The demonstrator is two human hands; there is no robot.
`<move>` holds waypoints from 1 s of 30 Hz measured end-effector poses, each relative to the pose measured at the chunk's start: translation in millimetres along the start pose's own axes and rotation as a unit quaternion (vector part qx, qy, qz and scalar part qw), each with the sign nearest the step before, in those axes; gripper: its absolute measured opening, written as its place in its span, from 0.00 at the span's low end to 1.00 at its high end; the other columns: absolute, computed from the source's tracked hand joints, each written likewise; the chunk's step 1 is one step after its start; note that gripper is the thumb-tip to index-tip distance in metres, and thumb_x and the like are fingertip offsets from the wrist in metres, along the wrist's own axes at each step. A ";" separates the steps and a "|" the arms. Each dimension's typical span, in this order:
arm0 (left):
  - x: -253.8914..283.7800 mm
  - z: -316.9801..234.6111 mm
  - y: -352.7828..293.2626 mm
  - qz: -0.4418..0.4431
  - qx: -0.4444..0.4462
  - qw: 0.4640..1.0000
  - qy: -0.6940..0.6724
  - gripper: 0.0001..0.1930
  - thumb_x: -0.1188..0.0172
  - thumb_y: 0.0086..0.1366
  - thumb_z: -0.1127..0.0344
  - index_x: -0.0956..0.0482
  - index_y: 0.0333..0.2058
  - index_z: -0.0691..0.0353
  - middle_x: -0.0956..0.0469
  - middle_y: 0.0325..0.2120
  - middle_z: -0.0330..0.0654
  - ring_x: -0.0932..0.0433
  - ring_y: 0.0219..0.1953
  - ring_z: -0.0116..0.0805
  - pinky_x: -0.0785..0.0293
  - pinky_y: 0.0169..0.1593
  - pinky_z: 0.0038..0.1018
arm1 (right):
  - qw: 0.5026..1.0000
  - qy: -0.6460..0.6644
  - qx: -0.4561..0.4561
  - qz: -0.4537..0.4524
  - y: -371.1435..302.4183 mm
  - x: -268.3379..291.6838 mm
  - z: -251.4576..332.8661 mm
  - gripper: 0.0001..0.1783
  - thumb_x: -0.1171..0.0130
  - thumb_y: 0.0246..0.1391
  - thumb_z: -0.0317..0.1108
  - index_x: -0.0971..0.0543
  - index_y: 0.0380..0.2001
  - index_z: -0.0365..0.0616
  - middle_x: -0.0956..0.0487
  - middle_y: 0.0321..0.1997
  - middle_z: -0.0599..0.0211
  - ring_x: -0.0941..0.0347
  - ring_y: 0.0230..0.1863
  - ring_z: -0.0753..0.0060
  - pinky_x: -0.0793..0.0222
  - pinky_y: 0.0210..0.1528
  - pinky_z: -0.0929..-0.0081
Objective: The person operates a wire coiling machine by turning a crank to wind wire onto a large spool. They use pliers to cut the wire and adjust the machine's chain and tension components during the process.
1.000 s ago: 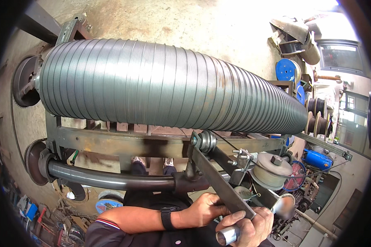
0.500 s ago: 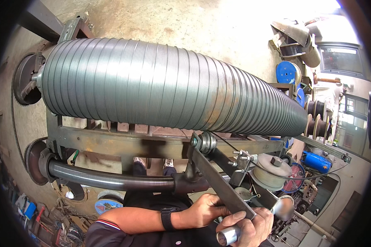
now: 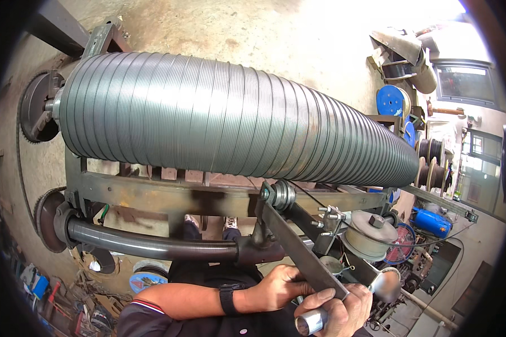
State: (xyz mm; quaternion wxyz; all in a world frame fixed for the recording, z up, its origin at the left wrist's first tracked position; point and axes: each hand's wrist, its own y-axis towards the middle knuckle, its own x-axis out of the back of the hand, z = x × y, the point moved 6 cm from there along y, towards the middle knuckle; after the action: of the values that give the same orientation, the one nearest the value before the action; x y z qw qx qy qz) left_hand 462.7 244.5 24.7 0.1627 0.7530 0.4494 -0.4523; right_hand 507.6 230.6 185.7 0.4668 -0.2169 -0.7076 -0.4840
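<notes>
A flat steel bar (image 3: 301, 244) slants from a grooved roller (image 3: 283, 194) down toward me. My left hand (image 3: 276, 287), a black strap on its wrist, is closed with its fingertips against the bar's left edge. My right hand (image 3: 347, 309) wraps round the bar's near end and a short shiny metal tube (image 3: 312, 322) beneath it. Beyond the bar lies a long drum (image 3: 197, 112) wound with grey wire. One dark strand (image 3: 306, 194) runs past the roller toward a pale pulley wheel (image 3: 370, 231). The roller sits close to the drum's near side.
A dark polished shaft (image 3: 152, 245) crosses in front of me, with the bar's bracket on it. Chain sprockets (image 3: 50, 219) stand at the left. A steel frame beam (image 3: 146, 194) runs under the drum. At the right are a red fan (image 3: 399, 242), a blue tank (image 3: 433, 221) and wire spools (image 3: 433, 173).
The drum has turned, and the brownish patch on its wire shows less and sits differently. Both hands and the bar stay in nearly the same place.
</notes>
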 end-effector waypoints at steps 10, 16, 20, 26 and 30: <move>3.0 -1.1 -2.8 0.013 0.009 1.000 -0.003 0.10 0.33 0.67 0.68 0.16 0.45 0.64 0.14 0.39 0.42 0.17 0.43 0.32 0.22 0.49 0.31 | 1.000 -0.001 -0.001 -0.012 -0.6 -1.9 5.3 0.10 0.41 0.43 0.17 0.31 0.20 0.39 0.31 0.16 0.54 0.31 0.16 0.54 0.30 0.23 0.63; 5.1 -9.5 -3.8 0.000 -0.004 1.000 -0.021 0.09 0.33 0.66 0.69 0.15 0.44 0.64 0.14 0.39 0.42 0.17 0.43 0.33 0.22 0.49 0.31 | 1.000 0.000 0.006 0.003 2.2 -3.1 8.9 0.09 0.41 0.43 0.18 0.31 0.19 0.39 0.32 0.16 0.55 0.31 0.16 0.54 0.30 0.22 0.62; 6.7 -9.9 -5.6 -0.001 0.002 1.000 -0.026 0.09 0.33 0.66 0.69 0.15 0.44 0.64 0.14 0.39 0.43 0.17 0.43 0.34 0.22 0.49 0.31 | 1.000 -0.006 0.004 -0.011 1.1 -5.0 11.5 0.09 0.42 0.44 0.18 0.31 0.19 0.39 0.31 0.16 0.54 0.31 0.16 0.54 0.30 0.22 0.62; 8.8 -16.3 -6.6 0.010 0.023 0.999 0.026 0.09 0.34 0.67 0.70 0.15 0.45 0.64 0.14 0.39 0.43 0.17 0.43 0.33 0.22 0.49 0.31 | 0.999 -0.018 -0.022 0.029 3.8 -4.4 16.1 0.10 0.41 0.46 0.18 0.32 0.21 0.40 0.29 0.18 0.53 0.28 0.20 0.51 0.27 0.26 0.59; 7.1 -14.0 -6.3 0.013 0.013 0.998 -0.052 0.10 0.35 0.68 0.70 0.16 0.45 0.65 0.14 0.40 0.41 0.17 0.45 0.30 0.21 0.50 0.30 | 0.999 -0.017 -0.020 0.027 2.9 -1.2 16.1 0.10 0.41 0.46 0.18 0.32 0.21 0.40 0.29 0.18 0.52 0.28 0.19 0.50 0.27 0.26 0.59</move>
State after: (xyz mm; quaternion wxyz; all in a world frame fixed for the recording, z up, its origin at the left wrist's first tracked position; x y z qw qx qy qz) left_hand 466.3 260.8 27.4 0.1818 0.7360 0.4245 -0.4950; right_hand 503.1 246.3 184.5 0.4632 -0.2532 -0.6996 -0.4815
